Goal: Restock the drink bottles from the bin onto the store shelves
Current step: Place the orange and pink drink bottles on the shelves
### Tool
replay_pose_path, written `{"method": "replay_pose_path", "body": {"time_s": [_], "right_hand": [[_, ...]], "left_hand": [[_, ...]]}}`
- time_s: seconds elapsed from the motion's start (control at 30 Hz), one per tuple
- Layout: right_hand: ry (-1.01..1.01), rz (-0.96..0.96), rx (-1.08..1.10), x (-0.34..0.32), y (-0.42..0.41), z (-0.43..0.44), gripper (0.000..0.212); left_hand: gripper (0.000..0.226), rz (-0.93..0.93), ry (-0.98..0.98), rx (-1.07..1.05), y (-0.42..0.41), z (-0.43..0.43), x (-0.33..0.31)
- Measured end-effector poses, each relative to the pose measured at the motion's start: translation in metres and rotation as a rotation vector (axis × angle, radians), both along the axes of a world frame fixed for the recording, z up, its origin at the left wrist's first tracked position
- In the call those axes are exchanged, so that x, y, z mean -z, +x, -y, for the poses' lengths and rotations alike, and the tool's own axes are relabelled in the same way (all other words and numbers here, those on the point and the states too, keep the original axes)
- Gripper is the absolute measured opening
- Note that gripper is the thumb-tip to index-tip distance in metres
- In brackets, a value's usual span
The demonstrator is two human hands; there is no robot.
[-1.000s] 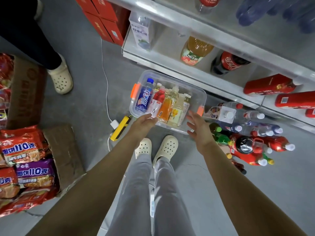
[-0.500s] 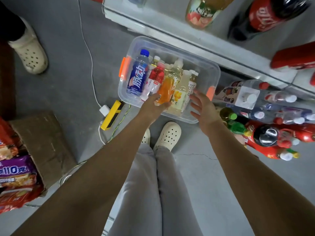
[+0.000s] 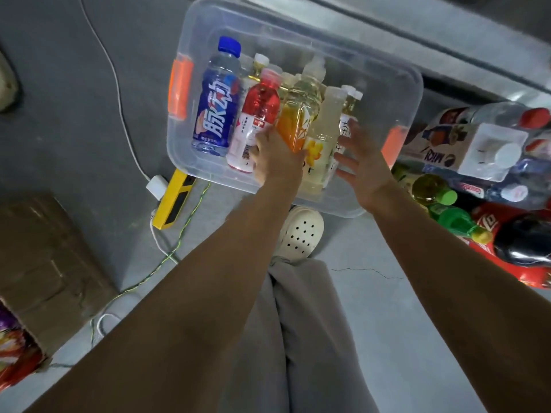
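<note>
Clear plastic bin (image 3: 384, 84) with orange latches (image 3: 179, 90) at its left and right ends, standing on the grey floor (image 3: 74, 114) just near the shelf base (image 3: 447, 40). Five drink bottles lie side by side in its left part, caps toward the far wall. From left to right they are a blue-labelled bottle (image 3: 217, 111) with a blue cap, a red drink bottle (image 3: 258, 114) with a white lower label, an orange drink bottle (image 3: 298, 114), a pale yellow bottle (image 3: 323, 135) with a flower print, and a tea bottle (image 3: 347, 114) with a white cap. The left hand (image 3: 275, 158) lies over the near ends of the red and orange bottles, fingers bent downward; whether it grips either cannot be told. The right hand (image 3: 360, 162) is wide, fingers spread, beside the tea bottle. Loose cola and green bottles (image 3: 453, 219) are heaped on the floor to the right.
</note>
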State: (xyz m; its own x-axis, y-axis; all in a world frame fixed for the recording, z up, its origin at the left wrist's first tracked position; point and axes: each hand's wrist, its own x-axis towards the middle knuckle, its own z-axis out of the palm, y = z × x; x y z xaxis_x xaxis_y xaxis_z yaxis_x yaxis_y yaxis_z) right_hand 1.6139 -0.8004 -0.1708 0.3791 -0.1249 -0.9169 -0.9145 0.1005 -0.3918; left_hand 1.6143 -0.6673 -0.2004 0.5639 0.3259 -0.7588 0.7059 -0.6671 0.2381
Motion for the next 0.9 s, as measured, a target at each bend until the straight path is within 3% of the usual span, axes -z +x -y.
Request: {"method": "replay_pose_path", "body": {"time_s": [0.13, 0.27, 0.37, 0.43, 0.53, 0.63, 0.73, 0.9], "right_hand": [[0.013, 0.020, 0.038, 0.010, -0.001, 0.005, 0.018], [-0.004, -0.003, 0.083, 0.005, -0.005, 0.003, 0.033], [-0.025, 0.005, 0.074, -0.009, -0.010, -0.003, 0.033], [-0.031, 0.024, 0.040, -0.025, -0.015, -0.006, 0.026], [-0.007, 0.044, -0.018, -0.060, -0.020, -0.013, 0.041], [0.062, 0.101, -0.027, -0.104, -0.018, -0.020, 0.050], [0.162, 0.190, -0.091, -0.159, -0.013, -0.029, 0.030], [0.186, 0.235, -0.100, -0.285, -0.022, -0.039, 0.039]], "left_hand": [[0.063, 0.067, 0.109, 0.108, -0.001, -0.003, 0.008], [0.047, 0.090, 0.104, 0.103, 0.004, -0.011, 0.005], [0.037, 0.072, 0.019, 0.015, 0.004, -0.017, -0.012], [0.033, 0.053, -0.141, -0.134, 0.002, -0.023, -0.035], [0.034, -0.045, -0.488, -0.434, -0.004, -0.036, -0.086], [0.040, -0.114, -0.692, -0.515, -0.012, -0.052, -0.144], [0.041, -0.102, -0.788, -0.465, -0.022, -0.066, -0.200], [0.022, -0.050, -0.789, -0.369, -0.025, -0.079, -0.335]]}}
